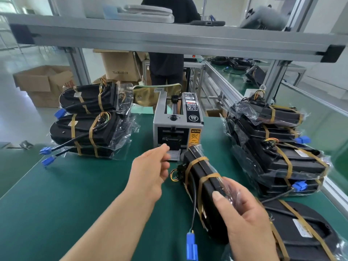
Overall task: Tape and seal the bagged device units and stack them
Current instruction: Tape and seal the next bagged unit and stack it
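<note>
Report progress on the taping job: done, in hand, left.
Done: bagged units stacked in a left pile and a right pile; which is sealed, I cannot tell. In hand: right hand holds a unit; left hand is at the tape leaving the dispenser. Left: tape this unit, stack it; another unit lies beside it.

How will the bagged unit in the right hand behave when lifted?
Probably stiff: the bagged unit is a strapped black block. Its loose, glossy bag may slip under the fingers. The cable with the blue plug will likely dangle.
</note>
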The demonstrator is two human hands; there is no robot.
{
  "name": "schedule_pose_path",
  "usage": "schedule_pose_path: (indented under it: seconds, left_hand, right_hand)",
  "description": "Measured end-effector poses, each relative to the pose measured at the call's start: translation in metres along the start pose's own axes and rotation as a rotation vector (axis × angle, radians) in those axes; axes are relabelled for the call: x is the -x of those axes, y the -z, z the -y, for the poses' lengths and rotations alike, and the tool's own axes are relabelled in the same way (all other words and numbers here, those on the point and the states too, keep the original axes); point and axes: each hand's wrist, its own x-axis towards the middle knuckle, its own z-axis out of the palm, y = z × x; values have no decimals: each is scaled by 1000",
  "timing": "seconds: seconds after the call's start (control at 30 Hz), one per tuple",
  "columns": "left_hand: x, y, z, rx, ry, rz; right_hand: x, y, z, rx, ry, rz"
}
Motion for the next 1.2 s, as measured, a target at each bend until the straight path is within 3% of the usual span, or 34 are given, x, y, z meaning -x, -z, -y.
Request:
schedule_pose_path:
  seconds: [0.4,0.6,0.7,0.77,0.97,1.2]
  left_hand:
    - [-44,-40,-13,102,269,-26]
    - [-54,-55,-11,204,263,-156]
    - [-43,-53,-11,255,154,-183]
    - [-32,-40,-12,191,15,-119]
    - [7,-1,-12,-308,-211,370]
    - [5,-3,-14,-524,-272,387]
  right_hand:
    - [5,-1,2,-26,16,35]
    - [5,-2,5,-68,4,55]
    - [5,1,3,-52,19,25]
    - [7,4,0,-25,27,17]
    - [8,-1,-3,21,32,41]
    - [10,-1,-1,65,46,31]
